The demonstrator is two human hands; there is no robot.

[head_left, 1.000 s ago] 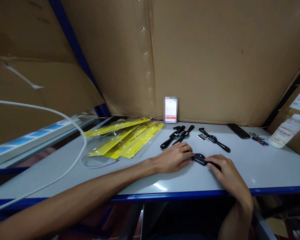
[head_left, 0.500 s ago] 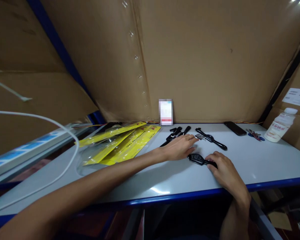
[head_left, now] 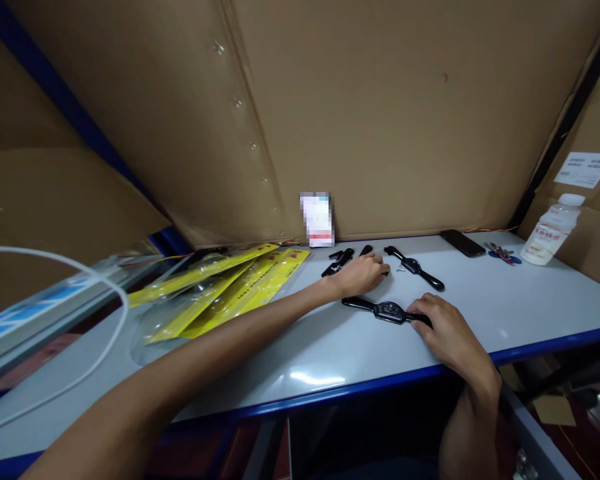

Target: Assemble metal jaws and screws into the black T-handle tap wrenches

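The white table [head_left: 330, 363] is holding everything up. Yellow tool packs [head_left: 245, 297] are lying on its left side. The front spokeshave [head_left: 390, 311] is resting near the table's front edge. The right hand [head_left: 447, 327] is pinching its right handle, thumb and fingers clamped on it. The left hand [head_left: 361, 275] is reaching between it and the back tools, fingers bent and close together; what they are holding is too hidden to tell. Holding the handle snugly and going slowly near the tiny shiny metal piece [head_left: 401, 269] should be helping, since edges may be sharp.
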